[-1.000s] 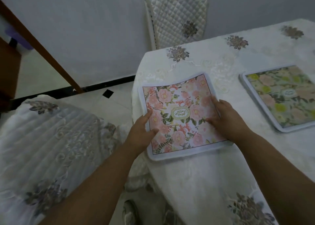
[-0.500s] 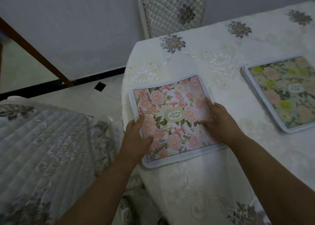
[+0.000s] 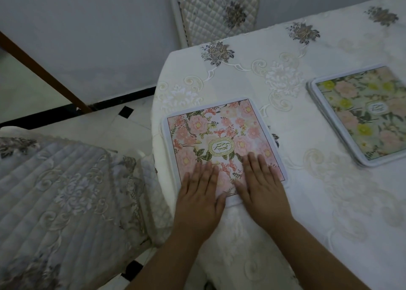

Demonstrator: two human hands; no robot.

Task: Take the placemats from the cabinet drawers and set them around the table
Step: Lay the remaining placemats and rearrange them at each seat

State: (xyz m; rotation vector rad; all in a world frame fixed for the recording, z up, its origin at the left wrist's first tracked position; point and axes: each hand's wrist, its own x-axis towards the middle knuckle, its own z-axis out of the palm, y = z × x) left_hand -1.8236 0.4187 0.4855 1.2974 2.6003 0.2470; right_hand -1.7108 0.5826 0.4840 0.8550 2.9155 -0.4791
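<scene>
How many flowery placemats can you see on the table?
2 for sure: the pink placemat under both hands near the table's corner, and the green placemat at the right edge, which looks like a stack, perhaps hiding more.

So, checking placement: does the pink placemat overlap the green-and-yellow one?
No, the pink placemat lies apart from the green-and-yellow placemat, with bare tablecloth between them.

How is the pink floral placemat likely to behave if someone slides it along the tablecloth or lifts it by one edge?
The pink floral placemat lies thin and flat, so it probably slides easily under flat hands. It looks light. Lifted by one edge it may bend somewhat; its stiffness cannot be judged here. The embroidered tablecloth might bunch if pushed hard.
</scene>
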